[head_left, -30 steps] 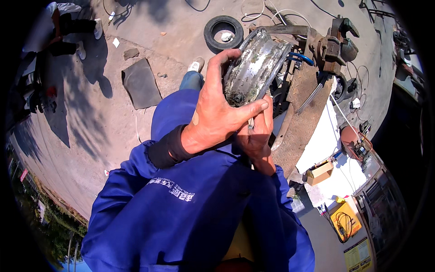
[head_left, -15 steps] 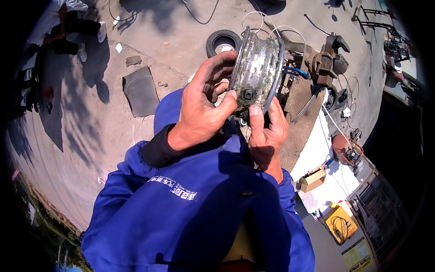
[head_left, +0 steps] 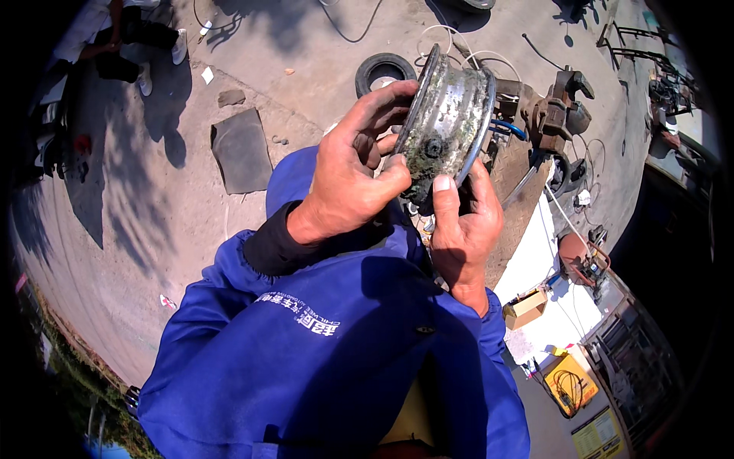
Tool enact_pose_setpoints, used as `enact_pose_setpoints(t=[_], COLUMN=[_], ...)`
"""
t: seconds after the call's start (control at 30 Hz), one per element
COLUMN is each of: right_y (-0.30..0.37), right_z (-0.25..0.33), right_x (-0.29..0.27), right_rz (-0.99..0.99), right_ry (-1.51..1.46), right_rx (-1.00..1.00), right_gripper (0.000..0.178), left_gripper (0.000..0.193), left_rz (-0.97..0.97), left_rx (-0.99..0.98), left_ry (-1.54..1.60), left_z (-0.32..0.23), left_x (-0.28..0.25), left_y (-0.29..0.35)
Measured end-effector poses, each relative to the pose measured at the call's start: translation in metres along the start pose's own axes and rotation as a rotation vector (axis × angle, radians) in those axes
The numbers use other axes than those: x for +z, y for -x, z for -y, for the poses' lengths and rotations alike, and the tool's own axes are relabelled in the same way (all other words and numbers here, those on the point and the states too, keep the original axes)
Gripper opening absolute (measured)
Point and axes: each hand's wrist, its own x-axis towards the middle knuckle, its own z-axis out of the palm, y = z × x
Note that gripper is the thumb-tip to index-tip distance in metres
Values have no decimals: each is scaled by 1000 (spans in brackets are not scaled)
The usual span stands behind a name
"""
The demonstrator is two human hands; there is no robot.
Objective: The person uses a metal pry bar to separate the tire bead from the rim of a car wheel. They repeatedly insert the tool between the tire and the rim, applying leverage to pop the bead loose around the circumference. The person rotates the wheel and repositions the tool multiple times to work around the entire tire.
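Note:
Between my two hands I hold up a small metal wheel rim, its axis lying roughly left to right. The barrel is silvery with crusty, greenish-dark grime. A round black valve base sticks out of the barrel on the near side. My left hand grips the left flange, its thumb by the lower edge and its fingers reaching behind. My right hand supports the rim from below right, thumb on the near edge and fingers along the right flange. Parts of the fingers are hidden by the rim.
A bench vise stands beyond my right hand, with a rusty steel plate below it. A tyre lies on the ground ahead. At left lies a dark mat; a person is at far left. A cardboard box sits at right.
The rim and both hands have shifted slightly right and down in the picture. The rim leans a little more to the right. Both hands keep their hold.

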Motion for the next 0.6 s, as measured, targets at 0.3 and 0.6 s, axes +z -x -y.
enact_pose_setpoints(t=[0.3,0.6], right_y=[-5,-7], right_z=[-3,-12], right_x=[5,9], right_rz=[-55,-30], right_ry=[11,-15], right_rx=[-11,-5], right_gripper=[28,25], left_gripper=[70,62], left_rz=[-2,-64], left_rx=[-8,-35], left_ry=[51,55], left_z=[10,20], left_x=[-6,-8], left_y=[-1,-3])
